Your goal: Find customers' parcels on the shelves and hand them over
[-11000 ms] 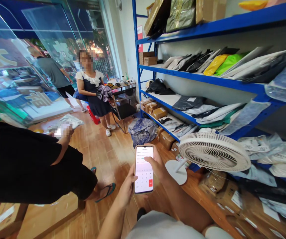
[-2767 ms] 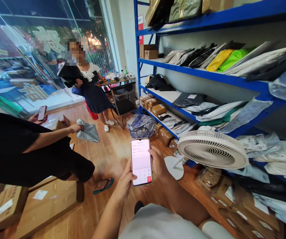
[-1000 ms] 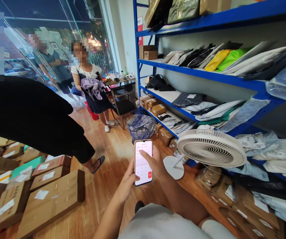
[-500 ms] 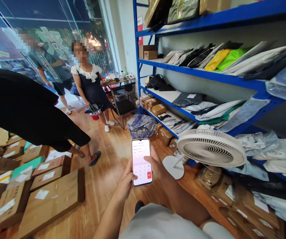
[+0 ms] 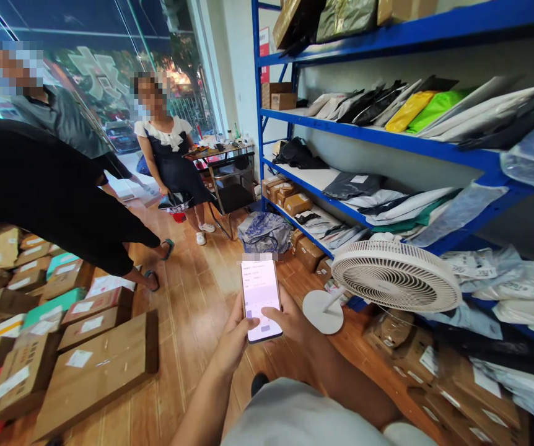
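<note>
A smartphone point(image 5: 260, 291) with a lit white screen is held upright between both my hands, above the wooden floor. My left hand point(image 5: 233, 334) is closed round its left side, the thumb over the lower screen. On the right edge my right hand point(image 5: 291, 317) grips it too, its thumb lying on the keypad area. The fingers behind the phone are hidden. Several lines of small text fill the upper screen, too small to read.
A white fan point(image 5: 394, 275) stands at the right before blue shelves point(image 5: 378, 127) of parcels. Cardboard boxes point(image 5: 100, 365) cover the floor at left. A person in black point(image 5: 62, 192) bends over them; another person point(image 5: 174, 155) stands by a small table point(image 5: 225, 152). A third point(image 5: 62, 118) is at the glass door.
My thumbs have shifted lower on the screen, and a letter-style keyboard replaces the number pad. The person at the door has come further in; the bending person's feet have moved.
</note>
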Motion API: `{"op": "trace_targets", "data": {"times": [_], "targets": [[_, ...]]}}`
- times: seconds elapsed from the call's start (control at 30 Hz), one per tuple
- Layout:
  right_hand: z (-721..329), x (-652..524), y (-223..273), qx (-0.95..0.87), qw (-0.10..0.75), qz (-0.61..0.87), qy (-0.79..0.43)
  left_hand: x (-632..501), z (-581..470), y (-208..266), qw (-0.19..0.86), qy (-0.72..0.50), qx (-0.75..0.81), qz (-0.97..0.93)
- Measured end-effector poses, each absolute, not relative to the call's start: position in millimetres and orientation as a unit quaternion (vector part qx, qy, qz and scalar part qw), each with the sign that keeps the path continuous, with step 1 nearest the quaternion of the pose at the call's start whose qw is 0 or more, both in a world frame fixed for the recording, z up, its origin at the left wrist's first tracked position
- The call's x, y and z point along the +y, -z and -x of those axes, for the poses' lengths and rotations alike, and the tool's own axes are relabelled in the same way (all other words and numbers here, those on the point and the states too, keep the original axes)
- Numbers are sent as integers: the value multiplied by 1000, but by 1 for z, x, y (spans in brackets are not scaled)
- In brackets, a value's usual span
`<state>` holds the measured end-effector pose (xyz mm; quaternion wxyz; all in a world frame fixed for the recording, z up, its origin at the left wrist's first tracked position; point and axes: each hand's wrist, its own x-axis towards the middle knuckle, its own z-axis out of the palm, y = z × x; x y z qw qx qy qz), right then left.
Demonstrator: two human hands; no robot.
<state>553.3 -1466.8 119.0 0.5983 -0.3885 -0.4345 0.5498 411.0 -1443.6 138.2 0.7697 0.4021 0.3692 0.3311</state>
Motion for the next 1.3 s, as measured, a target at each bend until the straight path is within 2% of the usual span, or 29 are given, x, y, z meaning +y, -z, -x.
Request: {"op": "trace_targets", "data": {"times": [0.13,0.3,0.5,0.73,0.9,1.07,1.3], "targets": [[-554,-1468,-117,-428,607,344,-574,-1444,-411,-138,759,-326,381,-416],[-554,-1471,-115,-428,601,348,-578,-1443,-407,-136,808,-354,294,-368],[-555,-1472,-115,-427,589,339,-597,-1445,-410,-137,788,-363,335,-367],[-558,-1480,-129,-425,584,312,-617,-1449,-405,-134,815,-349,292,-359],[-557,-1482,-128,-430,571,326,-619,-1452,-405,-135,798,-334,328,-381],[-556,-1479,-114,-469,584,372,-548,-1455,-409,-141,781,-330,351,-397],[-556,-1481,-117,-461,589,333,-575,-1457,-412,-143,751,-322,393,-422]]}}
